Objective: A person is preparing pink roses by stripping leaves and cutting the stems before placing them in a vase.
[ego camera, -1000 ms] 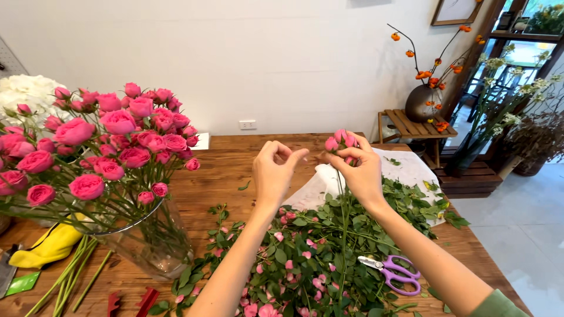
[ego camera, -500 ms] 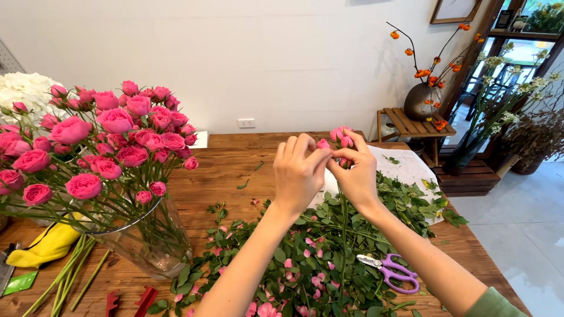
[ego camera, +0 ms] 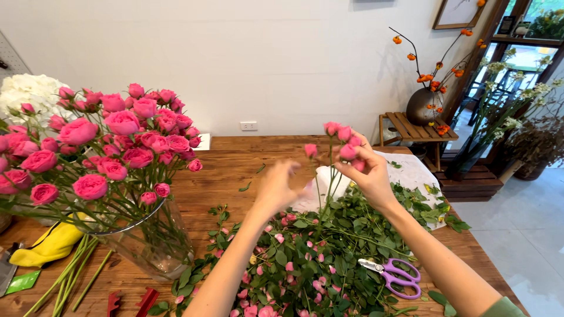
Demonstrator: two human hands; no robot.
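- Centrally, both forearms rise from the lower edge of the frame and converge above a heap of cut greenery on the wooden bench; the elbows stay low, the wrists lifted.
- Right hand sits right of centre, wrist bent back, fingers curled and pinching a spray of small pink rosebuds near the blooms; the thin green stems hang down from it into the leaves.
- Left hand is at the centre, just left of the stems and blurred; its fingers look loosely curled toward the stems, but whether they touch or pinch anything I cannot tell.
- Purple-handled scissors lie on the greenery at lower right, under the right forearm.
- Glass vase full of pink roses stands at the left; a yellow glove lies at the far lower left of the bench.
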